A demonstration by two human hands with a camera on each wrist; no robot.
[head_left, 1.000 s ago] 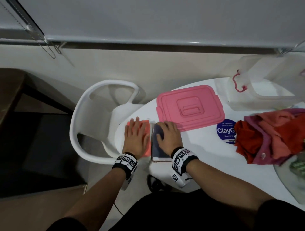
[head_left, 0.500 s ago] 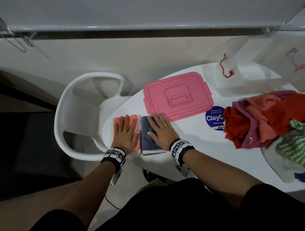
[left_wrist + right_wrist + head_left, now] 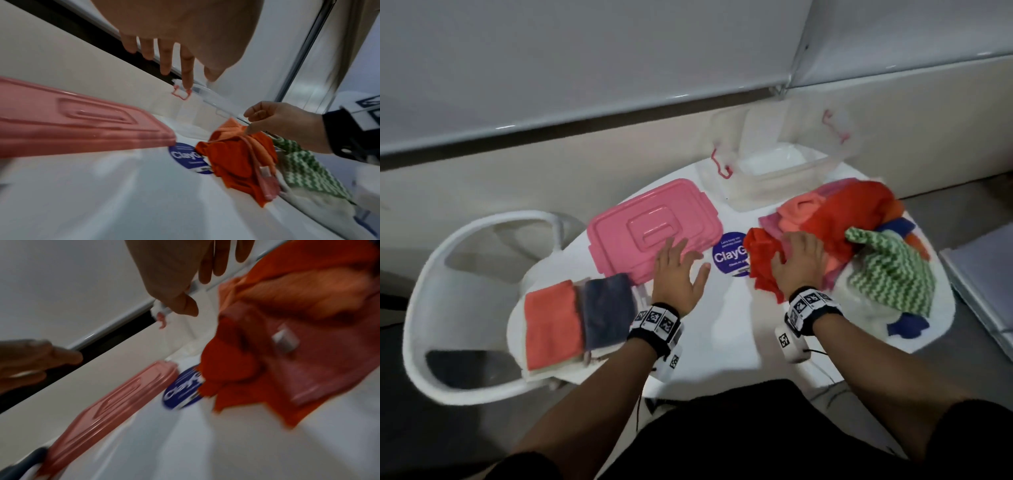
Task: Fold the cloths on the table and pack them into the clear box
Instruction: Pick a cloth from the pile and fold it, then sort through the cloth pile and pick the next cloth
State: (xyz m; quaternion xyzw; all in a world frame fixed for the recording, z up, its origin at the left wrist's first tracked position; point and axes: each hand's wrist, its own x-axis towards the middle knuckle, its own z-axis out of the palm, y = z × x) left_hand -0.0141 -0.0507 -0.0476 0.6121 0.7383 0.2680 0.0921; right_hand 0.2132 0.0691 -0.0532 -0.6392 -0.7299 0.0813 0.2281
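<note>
Step in hand: picking the next cloth to fold. 2 folded stacks sit on the desk (image 3: pixel 729 329) behind and outboard of the left hand (image 3: pixel 678 275): folded orange cloth (image 3: pixel 551 318) on the outside, folded navy cloth (image 3: pixel 608 310) touching it on the inner side.

Left hand: fingers spread wide, holding nothing, hovering over the near edge of the pink lid (image 3: pixel 654 228).

Right hand (image 3: pixel 802 262): down on the unfolded pile (image 3: pixel 859 222), at the red cloth (image 3: pixel 763 263). Left wrist view shows fingers bent toward the fabric; right wrist view is too blurred. Cannot tell if it grips yet or only touches.

Green zigzag cloth (image 3: pixel 890 270) lies just outboard of the right hand. Clear box (image 3: pixel 774 178) is ahead of the right hand, past the pile, lid off, nothing seen inside.

Sticker (image 3: pixel 729 255) sits between the 2 hands, partly under the red cloth.

Next move, my read: close on the red cloth alone, lift it free of the pink and coral layers tangled with it, spread it on the bare desk between the hands. Nothing packed yet.
</note>
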